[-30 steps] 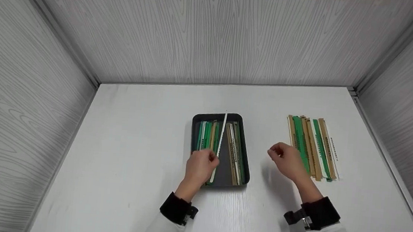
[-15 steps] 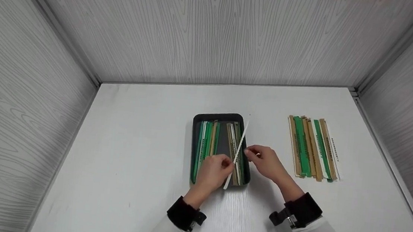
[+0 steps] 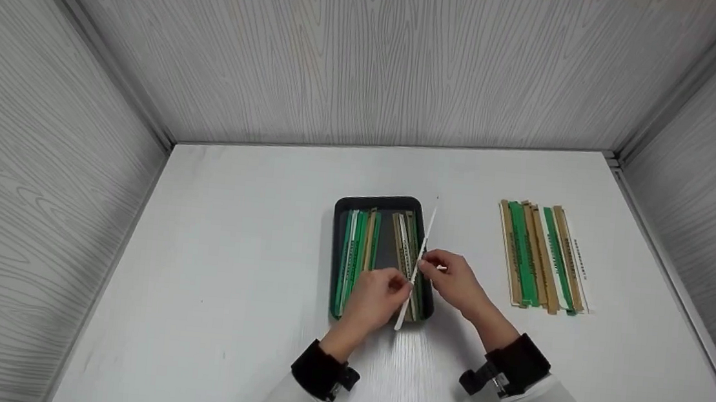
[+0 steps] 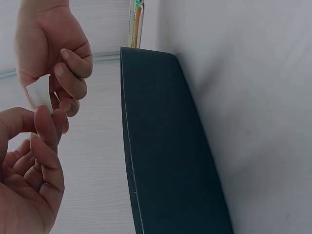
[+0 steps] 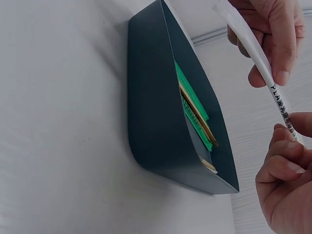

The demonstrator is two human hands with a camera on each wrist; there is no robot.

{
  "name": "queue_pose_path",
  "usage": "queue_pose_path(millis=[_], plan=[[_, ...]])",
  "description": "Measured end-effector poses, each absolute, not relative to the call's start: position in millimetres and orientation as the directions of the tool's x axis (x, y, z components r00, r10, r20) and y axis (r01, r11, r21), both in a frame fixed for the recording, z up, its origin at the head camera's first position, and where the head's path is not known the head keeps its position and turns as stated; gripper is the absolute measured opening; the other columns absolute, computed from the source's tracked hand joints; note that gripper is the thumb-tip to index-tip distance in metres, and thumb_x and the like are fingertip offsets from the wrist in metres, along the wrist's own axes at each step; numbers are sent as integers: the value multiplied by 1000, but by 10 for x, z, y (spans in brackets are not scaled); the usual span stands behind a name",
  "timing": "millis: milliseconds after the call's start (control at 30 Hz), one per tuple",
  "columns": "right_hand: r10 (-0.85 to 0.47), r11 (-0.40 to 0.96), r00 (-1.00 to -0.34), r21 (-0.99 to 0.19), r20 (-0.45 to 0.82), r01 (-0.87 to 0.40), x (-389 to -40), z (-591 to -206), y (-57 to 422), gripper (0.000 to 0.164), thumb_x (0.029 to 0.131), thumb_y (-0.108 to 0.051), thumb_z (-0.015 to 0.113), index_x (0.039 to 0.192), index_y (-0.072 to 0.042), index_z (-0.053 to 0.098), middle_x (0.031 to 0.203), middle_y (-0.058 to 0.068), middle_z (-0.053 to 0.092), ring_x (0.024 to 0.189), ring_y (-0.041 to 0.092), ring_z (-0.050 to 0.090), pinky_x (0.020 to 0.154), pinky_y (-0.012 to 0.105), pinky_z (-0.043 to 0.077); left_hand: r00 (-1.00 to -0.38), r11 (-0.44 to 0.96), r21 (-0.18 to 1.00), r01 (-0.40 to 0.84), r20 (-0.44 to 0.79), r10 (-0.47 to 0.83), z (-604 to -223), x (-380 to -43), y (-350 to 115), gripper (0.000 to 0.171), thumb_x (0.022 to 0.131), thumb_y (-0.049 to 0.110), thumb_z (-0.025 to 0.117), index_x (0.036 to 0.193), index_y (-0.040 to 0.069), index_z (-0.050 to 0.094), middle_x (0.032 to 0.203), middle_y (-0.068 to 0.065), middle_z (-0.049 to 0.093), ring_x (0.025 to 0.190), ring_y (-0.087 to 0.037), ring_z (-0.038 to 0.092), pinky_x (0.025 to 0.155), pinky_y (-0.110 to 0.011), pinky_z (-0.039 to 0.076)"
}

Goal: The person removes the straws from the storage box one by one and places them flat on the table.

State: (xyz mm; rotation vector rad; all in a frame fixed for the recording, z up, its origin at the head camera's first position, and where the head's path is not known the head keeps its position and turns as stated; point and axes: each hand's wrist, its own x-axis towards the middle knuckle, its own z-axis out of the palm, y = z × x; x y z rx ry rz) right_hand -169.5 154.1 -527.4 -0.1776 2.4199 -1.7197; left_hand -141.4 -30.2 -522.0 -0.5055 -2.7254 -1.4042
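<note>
A drinking straw in a white paper wrapper (image 5: 261,61), printed with black lettering, is held slantwise above the right side of a dark tray (image 3: 384,202). My left hand (image 3: 375,296) pinches it toward its near end. Just farther up, my right hand (image 3: 451,280) pinches it between thumb and finger. In the right wrist view the straw runs from one hand to the other. Inside the tray, green, white and brown wrapped straws (image 3: 357,246) lie lengthwise along the left side. A smaller bunch of brown, white and green straws (image 3: 402,231) lies along the right, partly covered by my hands.
To the right of the tray, a row of green, brown, white and clear wrapped straws (image 3: 528,255) lies flat on the white table (image 3: 231,248). Grey wood-grain panels (image 3: 370,66) enclose the back and both sides.
My left hand has carried the white-wrapped straw rightward across the tray. My right hand has come left from beside the loose row and taken hold of the straw too.
</note>
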Motion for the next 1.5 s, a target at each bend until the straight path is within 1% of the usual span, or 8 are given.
queue_pose_path(millis=[167,400,567,733,867,1033,1200,1500], plan=[[-246,198,-960,-976,-136,87,-1693,-5298,1532,31,100,-21,59,110,8,61,78,3,49,54,10,39,47,23,33,-941,521,794,315,189,280,-5229,-1413,-301,8,91,13,68,87,8,73,79,4,69,70,-4,62,65,-22,50],[-251,132,-956,-984,-149,119,-1669,-5094,1631,23,103,-14,50,105,9,53,70,6,47,45,8,36,42,22,28,-937,497,810,312,175,303,-5264,-1426,-347,20,96,28,64,92,10,72,73,9,63,60,-2,54,56,-22,46],[-146,223,-982,-971,-119,85,-1770,-5138,1932,26,104,-16,49,112,8,53,74,7,52,47,8,38,45,23,32,-931,579,737,348,201,303,-5320,-1483,-481,24,97,32,62,91,11,71,70,8,61,59,-4,52,55,-23,44],[13,435,-999,-899,-38,40,-1865,-5237,2285,33,102,-25,54,113,5,59,84,9,58,66,14,50,56,25,42,-950,692,652,310,186,251,-5396,-1572,-649,19,97,26,64,93,9,72,72,5,65,58,-6,57,54,-26,47],[112,542,-994,-837,-15,73,-1918,-5256,2509,38,101,-34,54,113,2,60,90,12,57,76,20,50,62,28,42,-965,784,564,261,158,208,-5464,-1628,-763,15,95,21,66,96,7,71,74,-1,68,56,-11,60,51,-29,49],[183,643,-982,-760,38,91,-1990,-5298,2721,40,102,-34,52,113,4,61,88,13,58,73,21,50,60,31,42,-975,855,469,221,129,181,-5560,-1669,-841,13,92,17,69,93,4,71,80,-8,70,62,-19,64,51,-32,50],[229,711,-973,-687,29,147,-2035,-5396,2890,37,103,-31,51,110,4,61,84,12,57,67,21,51,55,32,42,-978,882,424,206,115,173,-5618,-1675,-853,18,90,15,69,77,7,63,66,-5,61,55,-18,60,45,-32,46],[249,771,-969,-604,-6,202,-2017,-5556,3092,35,103,-25,49,111,8,59,93,20,61,71,27,57,56,34,43,-977,909,360,209,123,176,-5641,-1671,-813,26,86,12,72,65,8,58,59,-5,57,51,-19,57,43,-34,45]])
